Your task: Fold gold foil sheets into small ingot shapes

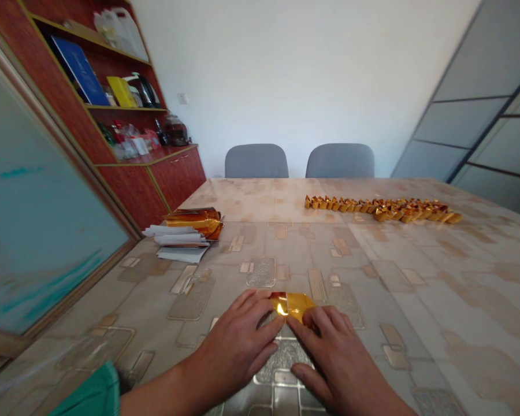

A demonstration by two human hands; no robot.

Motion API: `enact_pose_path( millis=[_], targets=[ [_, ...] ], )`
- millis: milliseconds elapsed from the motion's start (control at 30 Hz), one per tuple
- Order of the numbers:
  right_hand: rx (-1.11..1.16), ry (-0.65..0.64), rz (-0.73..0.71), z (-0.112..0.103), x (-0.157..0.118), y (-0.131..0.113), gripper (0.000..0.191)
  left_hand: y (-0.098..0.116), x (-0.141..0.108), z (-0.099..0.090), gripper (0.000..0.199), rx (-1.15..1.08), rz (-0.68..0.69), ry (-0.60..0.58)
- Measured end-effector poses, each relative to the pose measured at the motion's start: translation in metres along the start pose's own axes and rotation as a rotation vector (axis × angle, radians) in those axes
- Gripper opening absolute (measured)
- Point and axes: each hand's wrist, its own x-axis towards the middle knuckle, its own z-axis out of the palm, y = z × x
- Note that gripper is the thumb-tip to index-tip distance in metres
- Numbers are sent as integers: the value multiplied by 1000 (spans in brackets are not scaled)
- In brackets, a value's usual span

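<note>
On patterned tabletop (398, 277), left hand (236, 346), right hand (340, 355): grips narrow on gold foil (294, 305), lower edge hidden under fingers (316, 322).

The head-worn camera looks forward and down from above the person's bare left hand (236, 346) and right hand (344, 352), both close at the bottom edge. It faces across a long beige patterned surface (372, 277) toward two grey upholstered chairs (256, 162) and a white wall (286, 69), well away, with a red-brown wooden cabinet (156, 173) at left.

No legible text, labels or numbers in view.
</note>
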Motion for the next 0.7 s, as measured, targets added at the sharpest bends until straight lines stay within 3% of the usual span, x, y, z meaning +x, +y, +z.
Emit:
enact_pose_path(
  millis=[233, 467, 700],
  targets=[
    [118, -60, 18, -20, 9, 3, 44, -6, -8, 0, 42, 3, -69, -84],
    [-121, 65, 86, 2, 29, -8, 45, -7, -1, -7, 29, -106, -87, -149],
    [-165, 105, 114, 7, 22, 0, 42, -13, 0, -6, 45, -107, -46, -123]
  ],
)
